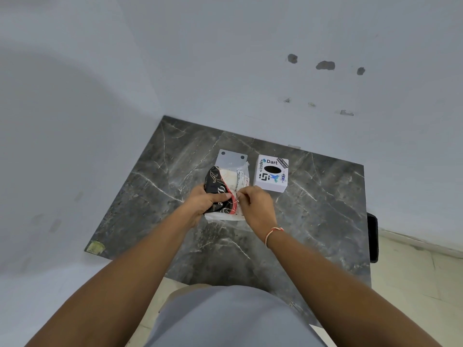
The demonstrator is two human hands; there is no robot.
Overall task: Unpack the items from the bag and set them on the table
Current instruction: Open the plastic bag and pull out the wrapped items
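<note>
A clear plastic bag (231, 217) lies in the middle of the dark marble table (313, 221). Inside it is a soft pack (216, 182) printed black, red and cream. My left hand (203, 205) grips the near left end of the pack through the bag. My right hand (255, 205) pinches the bag's edge at the pack's right side, fingertips almost touching the left hand. A flat grey plate (231, 157) with two dark holes lies just behind the pack, partly under it.
A white box (271, 175) with stickers and an oval hole on top stands right of the bag. Pale walls close in the table behind and on the left. A black object (373, 236) sits past the table's right edge, above a tiled floor (413, 284).
</note>
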